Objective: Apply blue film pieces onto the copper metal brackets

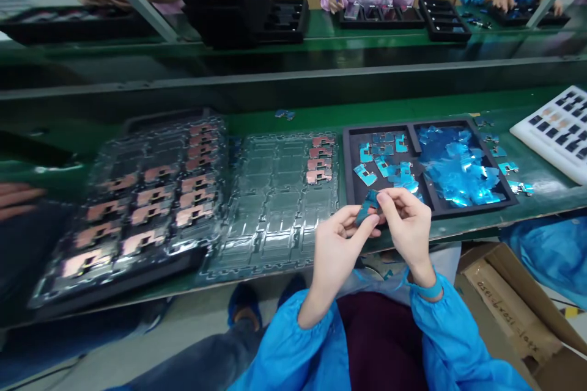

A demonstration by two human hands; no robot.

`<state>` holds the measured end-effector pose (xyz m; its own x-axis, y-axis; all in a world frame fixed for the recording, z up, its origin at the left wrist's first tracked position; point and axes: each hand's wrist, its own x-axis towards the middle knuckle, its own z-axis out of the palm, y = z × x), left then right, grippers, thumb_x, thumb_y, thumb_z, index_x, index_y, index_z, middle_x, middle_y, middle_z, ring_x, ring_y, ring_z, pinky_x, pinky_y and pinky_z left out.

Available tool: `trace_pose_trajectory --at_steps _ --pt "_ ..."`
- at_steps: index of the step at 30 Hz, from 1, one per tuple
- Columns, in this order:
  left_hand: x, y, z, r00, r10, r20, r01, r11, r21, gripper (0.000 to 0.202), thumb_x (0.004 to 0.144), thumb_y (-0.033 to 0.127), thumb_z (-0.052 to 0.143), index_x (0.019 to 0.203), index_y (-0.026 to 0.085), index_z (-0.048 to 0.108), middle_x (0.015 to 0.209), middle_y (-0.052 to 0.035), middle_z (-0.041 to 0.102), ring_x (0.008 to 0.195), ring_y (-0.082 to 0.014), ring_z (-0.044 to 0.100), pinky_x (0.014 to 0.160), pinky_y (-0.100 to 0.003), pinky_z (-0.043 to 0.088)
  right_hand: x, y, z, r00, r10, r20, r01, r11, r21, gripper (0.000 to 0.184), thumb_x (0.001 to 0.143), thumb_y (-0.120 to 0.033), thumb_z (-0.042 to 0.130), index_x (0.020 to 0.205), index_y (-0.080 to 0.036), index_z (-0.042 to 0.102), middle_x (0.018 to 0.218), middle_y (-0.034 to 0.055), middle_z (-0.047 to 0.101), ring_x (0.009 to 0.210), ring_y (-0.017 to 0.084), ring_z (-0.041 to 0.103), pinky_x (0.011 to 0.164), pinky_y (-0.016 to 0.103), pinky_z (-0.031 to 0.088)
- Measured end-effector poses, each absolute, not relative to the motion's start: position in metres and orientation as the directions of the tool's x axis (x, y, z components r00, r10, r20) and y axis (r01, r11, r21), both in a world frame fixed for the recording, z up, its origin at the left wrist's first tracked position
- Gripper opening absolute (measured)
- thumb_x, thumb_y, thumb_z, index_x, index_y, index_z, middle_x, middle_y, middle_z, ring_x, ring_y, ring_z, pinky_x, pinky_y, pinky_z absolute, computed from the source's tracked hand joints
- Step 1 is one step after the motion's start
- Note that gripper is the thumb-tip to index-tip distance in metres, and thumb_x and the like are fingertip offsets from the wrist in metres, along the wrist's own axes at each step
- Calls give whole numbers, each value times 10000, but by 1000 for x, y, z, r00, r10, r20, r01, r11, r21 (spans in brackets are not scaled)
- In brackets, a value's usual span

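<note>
My left hand [337,244] and my right hand [406,223] meet over the bench's front edge, both pinching one small blue-filmed part [368,203]. Just beyond them lies a black two-compartment tray [415,134]. Its left side holds several blue-filmed parts [383,162]; its right side holds a heap of peeled blue film [458,165]. To the left lies a clear blister tray [275,201] with several copper-coloured parts [320,159] in its far right column.
A stack of clear trays filled with copper parts [142,201] sits at the left. A white tray [557,128] lies far right. Open cardboard box [513,311] and blue bag [550,250] below. Other people work across the green conveyor [321,43]. Another person's hand [16,198] shows at the left edge.
</note>
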<state>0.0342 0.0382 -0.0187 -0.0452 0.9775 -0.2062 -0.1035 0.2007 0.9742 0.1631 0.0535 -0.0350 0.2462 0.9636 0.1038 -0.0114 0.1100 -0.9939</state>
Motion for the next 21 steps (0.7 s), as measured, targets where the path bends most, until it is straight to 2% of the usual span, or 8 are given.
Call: trace_pose_trajectory --at_steps 3,5,8,10,12,14,18,21 --pt "34 35 -20 -30 977 -212 -141 206 968 293 779 415 942 895 188 798 926 -62 867 767 -261 854 768 -359 746 163 54 -37 254 961 115 17 114 -993 392 1010 -557 714 827 -210 723 645 -24 668 549 140 675 517 233 573" --pt "34 32 -22 -45 976 -215 -144 206 968 292 784 408 940 906 182 801 920 -64 866 767 -254 852 779 -351 743 165 56 -38 214 969 122 60 111 -992 413 1055 -566 646 864 -210 736 676 -15 686 557 141 673 527 244 581" --pt "33 30 -28 -79 977 -198 -152 184 971 318 806 405 932 990 176 809 962 -74 870 806 -252 854 806 -348 734 170 55 -36 175 940 292 251 244 -937 311 1088 -478 617 1085 -231 806 1012 66 789 877 196 775 682 295 657" --pt "32 29 -32 -91 981 -171 -170 154 973 381 826 406 919 1120 189 812 1086 -89 872 933 -270 859 859 -358 727 172 52 -34 146 864 481 449 375 -811 223 1068 -377 672 1182 -260 824 1162 97 760 1069 225 750 813 345 671" --pt "31 27 -35 -96 986 -140 -160 123 979 430 845 402 903 1218 210 807 1206 -100 857 1077 -287 841 932 -367 710 173 48 -33 94 779 620 605 450 -657 190 1053 -288 704 1185 -283 840 1113 94 742 1051 225 725 863 378 653" --pt "29 25 -37 -88 989 -117 -130 105 986 433 850 400 899 1237 224 817 1266 -105 843 1169 -294 817 998 -369 684 172 45 -33 56 720 692 682 479 -553 203 1060 -230 693 1176 -299 845 1022 75 738 968 212 710 851 382 637" --pt "22 21 -40 -55 990 -131 -129 123 984 386 906 468 852 1212 232 849 1275 -104 842 1202 -306 802 1061 -389 654 172 42 -34 32 655 755 707 519 -480 218 1052 -188 704 1175 -312 835 952 47 741 894 197 704 811 364 628" --pt "18 20 -40 -27 981 -192 -217 181 959 393 910 520 850 1176 232 870 1230 -103 855 1161 -312 810 1008 -399 678 174 41 -38 4 606 795 704 563 -433 257 1026 -147 731 1197 -317 819 931 35 756 881 196 710 810 357 629"
